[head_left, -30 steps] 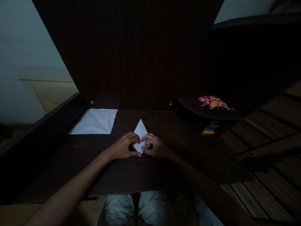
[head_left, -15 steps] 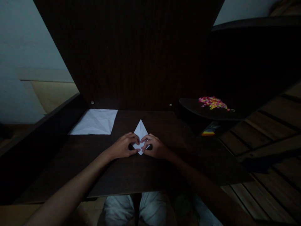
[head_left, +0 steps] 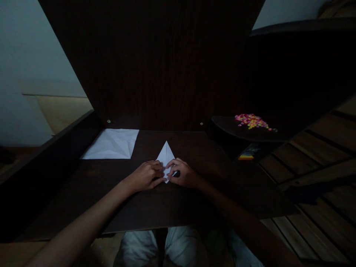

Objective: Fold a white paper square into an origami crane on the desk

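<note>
A white sheet of paper folded into a kite shape (head_left: 166, 151) lies on the dark desk, its long point facing away from me and a crease down its middle. My left hand (head_left: 148, 175) is closed on the paper's lower left side, thumb near the bottom tip and curled fingers above. From the right, my right hand (head_left: 183, 173) pinches the lower right part, thumb and forefinger bent toward the centre line. My fingers hide the paper's two side corners in part.
Another white paper (head_left: 112, 144), creased and flat, rests at the desk's back left beside a low side panel (head_left: 50, 152). Small colourful pieces (head_left: 252, 121) are heaped on a raised corner shelf (head_left: 222, 124) at right. A tall dark back panel (head_left: 155, 66) bounds the desk.
My left hand's fingers have drawn closer together and shifted slightly down over the paper's left side. The right hand and the paper stay nearly where they were.
</note>
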A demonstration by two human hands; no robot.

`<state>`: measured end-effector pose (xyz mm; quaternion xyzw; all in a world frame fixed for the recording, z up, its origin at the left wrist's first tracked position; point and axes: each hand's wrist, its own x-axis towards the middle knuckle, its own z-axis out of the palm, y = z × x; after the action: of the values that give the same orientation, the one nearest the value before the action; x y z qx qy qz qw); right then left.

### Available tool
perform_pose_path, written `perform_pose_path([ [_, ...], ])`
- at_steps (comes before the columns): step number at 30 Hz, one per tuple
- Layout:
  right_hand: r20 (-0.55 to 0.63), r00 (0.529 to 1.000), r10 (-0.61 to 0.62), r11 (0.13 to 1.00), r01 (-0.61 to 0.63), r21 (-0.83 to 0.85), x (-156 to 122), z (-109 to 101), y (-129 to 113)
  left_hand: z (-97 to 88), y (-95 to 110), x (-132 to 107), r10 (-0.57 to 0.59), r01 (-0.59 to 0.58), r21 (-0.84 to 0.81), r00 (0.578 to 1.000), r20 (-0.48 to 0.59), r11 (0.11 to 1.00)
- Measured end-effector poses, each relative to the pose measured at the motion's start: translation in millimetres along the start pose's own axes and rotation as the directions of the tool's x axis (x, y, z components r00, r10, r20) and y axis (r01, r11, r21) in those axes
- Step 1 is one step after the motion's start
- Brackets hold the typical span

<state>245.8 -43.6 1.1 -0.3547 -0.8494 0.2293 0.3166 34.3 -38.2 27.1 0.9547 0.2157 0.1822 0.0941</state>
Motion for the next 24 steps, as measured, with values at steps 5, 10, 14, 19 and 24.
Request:
perform_pose_path([
  [5,0.016,1.0,0.016,1.0,-0.016,-0.006,0.1,-1.0,0.4,0.7,4.0,3.1,-0.037,0.037,0.07,0.999,0.011,0.997],
  [10,0.014,1.0,-0.002,1.0,0.002,-0.009,0.2,-2.2,-1.2,0.0,2.0,4.8,-0.04,0.041,-0.041,0.999,0.01,0.998],
  [14,0.005,1.0,0.006,1.0,-0.006,0.004,0.5,-2.5,-2.5,1.8,1.9,3.3,-0.053,0.053,-0.042,0.998,-0.014,0.998],
  [19,0.018,1.0,0.014,1.0,-0.014,0.004,0.7,-1.7,-0.2,2.5,5.0,2.5,-0.078,0.078,-0.005,0.997,0.01,0.997],
  [24,0.029,1.0,0.012,1.0,-0.012,-0.002,0.2,-3.0,0.8,-0.5,3.5,4.1,-0.075,0.075,-0.014,0.997,0.021,0.997],
])
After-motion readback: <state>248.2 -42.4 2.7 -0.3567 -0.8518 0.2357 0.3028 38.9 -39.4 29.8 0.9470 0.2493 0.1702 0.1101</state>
